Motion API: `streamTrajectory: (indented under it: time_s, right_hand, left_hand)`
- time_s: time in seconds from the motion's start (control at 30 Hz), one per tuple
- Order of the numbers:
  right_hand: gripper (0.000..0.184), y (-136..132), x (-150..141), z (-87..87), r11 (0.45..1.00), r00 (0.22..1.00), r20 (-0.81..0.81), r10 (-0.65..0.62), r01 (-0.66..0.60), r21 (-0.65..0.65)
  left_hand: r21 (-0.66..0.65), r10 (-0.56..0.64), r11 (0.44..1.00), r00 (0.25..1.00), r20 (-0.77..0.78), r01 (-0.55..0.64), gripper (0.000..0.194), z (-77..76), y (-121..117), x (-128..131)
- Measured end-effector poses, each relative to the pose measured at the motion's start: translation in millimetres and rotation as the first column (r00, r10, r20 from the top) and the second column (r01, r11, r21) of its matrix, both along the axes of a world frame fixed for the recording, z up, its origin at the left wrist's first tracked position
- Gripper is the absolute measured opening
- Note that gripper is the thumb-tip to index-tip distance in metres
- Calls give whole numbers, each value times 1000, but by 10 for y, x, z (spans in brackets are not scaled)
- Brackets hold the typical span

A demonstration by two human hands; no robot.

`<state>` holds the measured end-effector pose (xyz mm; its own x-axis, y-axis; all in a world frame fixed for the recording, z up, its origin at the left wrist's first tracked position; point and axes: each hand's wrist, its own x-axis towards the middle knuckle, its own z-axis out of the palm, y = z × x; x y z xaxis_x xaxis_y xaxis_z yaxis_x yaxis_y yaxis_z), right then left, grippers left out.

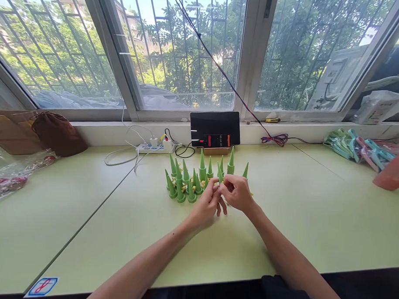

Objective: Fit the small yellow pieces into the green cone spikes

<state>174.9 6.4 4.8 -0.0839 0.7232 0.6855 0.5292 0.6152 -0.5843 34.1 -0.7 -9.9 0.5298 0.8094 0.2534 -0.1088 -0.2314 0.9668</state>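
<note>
Both arms are bare and reach in across the near edge of the worktop, converging above its middle. The left forearm slants toward the far right corner and bears a small dark spot; the right forearm slants toward the far left corner. The left hand points its forefinger away from the near edge, while its lower fingers hang loosely bent. The right hand is knuckles up, its fingers curled inward. The fingertips of both hands come close together; their exact contact is hidden.
</note>
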Motion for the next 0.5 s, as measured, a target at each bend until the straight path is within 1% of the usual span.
streamTrajectory:
  time_s: [0.13, 0.2, 0.27, 0.37, 0.5]
  right_hand:
    - [27, 14, 9, 14, 1000, 1000, -26, -12, 12, -16]
    - [27, 24, 19, 22, 999, 999, -34, -18, 17, -30]
    - [28, 34, 33, 29, 999, 999, -33, -20, 19, -47]
    - [30, 49, 56, 32, 997, 999, -29, -20, 18, -69]
    - [33, 69, 90, 33, 997, 1000, 3, -16, 16, -79]
  left_hand:
    - [17, 64, 998, 998, -8, -64, 34, -29, 21, 10]
    - [41, 124, 992, 991, -50, -122, 39, -32, 30, 8]
    - [86, 205, 977, 971, -123, -195, 44, -22, 36, -2]
    - [205, 329, 936, 919, -218, -286, 50, 11, 43, -24]
    - [419, 463, 845, 848, -260, -333, 46, 51, 58, -52]
